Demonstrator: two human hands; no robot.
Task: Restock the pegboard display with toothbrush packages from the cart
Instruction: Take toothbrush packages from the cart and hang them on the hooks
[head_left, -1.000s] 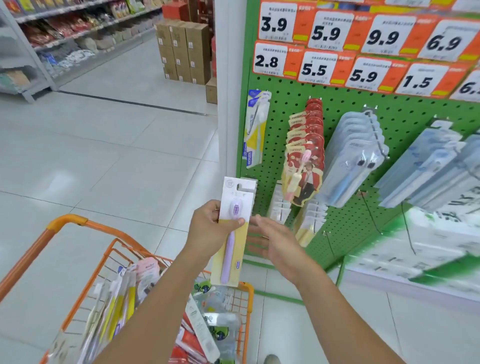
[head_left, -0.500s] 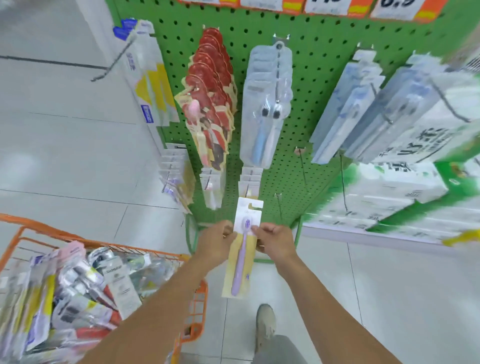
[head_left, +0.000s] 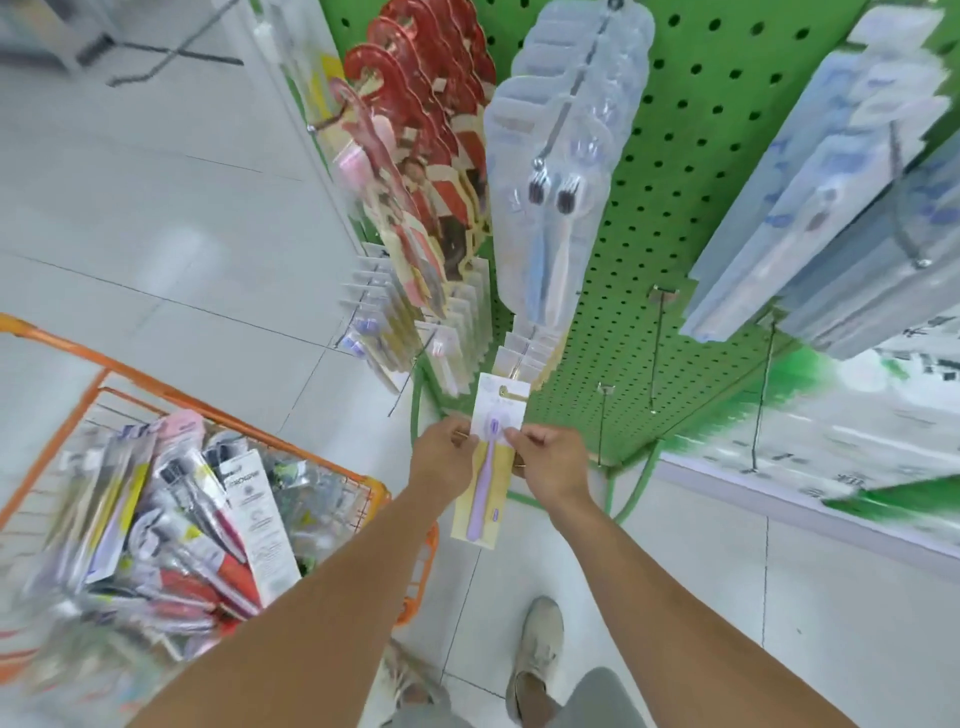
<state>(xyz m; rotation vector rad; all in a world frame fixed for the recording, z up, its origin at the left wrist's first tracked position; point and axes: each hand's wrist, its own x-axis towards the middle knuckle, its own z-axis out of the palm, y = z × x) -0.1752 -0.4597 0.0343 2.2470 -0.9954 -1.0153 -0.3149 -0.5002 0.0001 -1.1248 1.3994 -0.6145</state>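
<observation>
Toothbrush package (head_left: 487, 457) between both hands' pinching fingers (head_left: 514, 439), at pegboard (head_left: 696, 171).

No text readable for you here. White package (head_left: 257, 525) in cart (head_left: 57, 343), at 8 o'clock, carries print too blurred to make out. White banner (head_left: 857, 415) at 3 o'clock bears dark characters, smeared, illegible.
</observation>
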